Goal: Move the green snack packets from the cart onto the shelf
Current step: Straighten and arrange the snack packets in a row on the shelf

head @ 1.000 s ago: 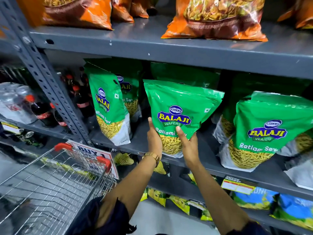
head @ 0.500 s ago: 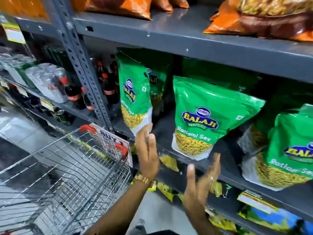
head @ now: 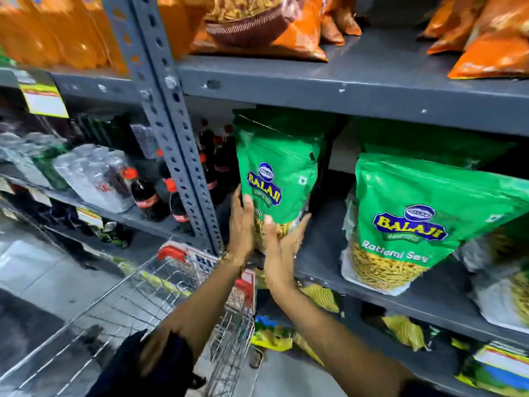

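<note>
Head view: both hands raised to the leftmost green snack packet (head: 279, 179), standing upright at the left end of the grey shelf (head: 372, 285), just right of the perforated upright post (head: 169, 124). Left hand (head: 242, 229) flat against the packet's lower left edge, fingers extended and together, touching rather than curled round it. Right hand (head: 282, 242) pressed against the lower front, fingers spread upward, thumb toward the packet's right side; lower part of the packet cradled between the two palms, though whether actually gripped or only steadied cannot be told. Gold bracelet (head: 229, 257) on the left wrist, dark sleeve (head: 148, 365) at the elbow. Second green packet (head: 423, 219) further right on the same shelf, leaning forward, well apart from the hands, with more green packets behind it. Wire cart (head: 137, 313) at lower left, red handle (head: 174, 252) just below the left wrist; basket contents blurred. Orange snack bags (head: 272, 30) on the shelf above, cola bottles (head: 146, 196) beyond the post at left, yellow and blue packets (head: 406, 330) on the shelf below.
</note>
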Motion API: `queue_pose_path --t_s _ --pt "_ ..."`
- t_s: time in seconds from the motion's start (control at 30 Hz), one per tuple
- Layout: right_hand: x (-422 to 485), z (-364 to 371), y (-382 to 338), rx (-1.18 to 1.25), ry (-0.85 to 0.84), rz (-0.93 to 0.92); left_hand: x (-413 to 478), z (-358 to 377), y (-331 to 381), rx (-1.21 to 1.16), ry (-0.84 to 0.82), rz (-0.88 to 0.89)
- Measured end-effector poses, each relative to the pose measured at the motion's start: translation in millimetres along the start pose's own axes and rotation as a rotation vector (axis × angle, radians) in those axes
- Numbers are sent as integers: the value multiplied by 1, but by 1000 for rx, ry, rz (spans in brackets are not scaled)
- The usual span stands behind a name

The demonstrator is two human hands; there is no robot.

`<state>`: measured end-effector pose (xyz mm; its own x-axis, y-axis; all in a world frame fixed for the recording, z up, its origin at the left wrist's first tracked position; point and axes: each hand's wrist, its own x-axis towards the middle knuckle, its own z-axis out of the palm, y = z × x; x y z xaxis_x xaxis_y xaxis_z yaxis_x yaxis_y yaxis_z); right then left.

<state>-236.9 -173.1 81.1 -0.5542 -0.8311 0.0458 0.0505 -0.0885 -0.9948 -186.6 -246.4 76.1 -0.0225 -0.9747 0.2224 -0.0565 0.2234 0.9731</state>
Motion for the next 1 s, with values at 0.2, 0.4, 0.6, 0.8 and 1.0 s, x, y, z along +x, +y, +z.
queue_pose_path --t_s 0.2,0.4,0.6,0.8,1.0 --pt "28 6 4 -140 106 -29 30 4 -4 -290 -80 -408" --pt "55 -21 15 -69 -61 -127 23 3 -29 -354 -101 -266" --pt "66 -33 21 -70 -187 -13 35 2 -17 -391 -133 -243" --pt "62 -32 17 4 -237 29 38 6 -20 -405 -89 -261" --pt "59 -34 13 44 -251 49 36 8 -16 -396 -109 -314"
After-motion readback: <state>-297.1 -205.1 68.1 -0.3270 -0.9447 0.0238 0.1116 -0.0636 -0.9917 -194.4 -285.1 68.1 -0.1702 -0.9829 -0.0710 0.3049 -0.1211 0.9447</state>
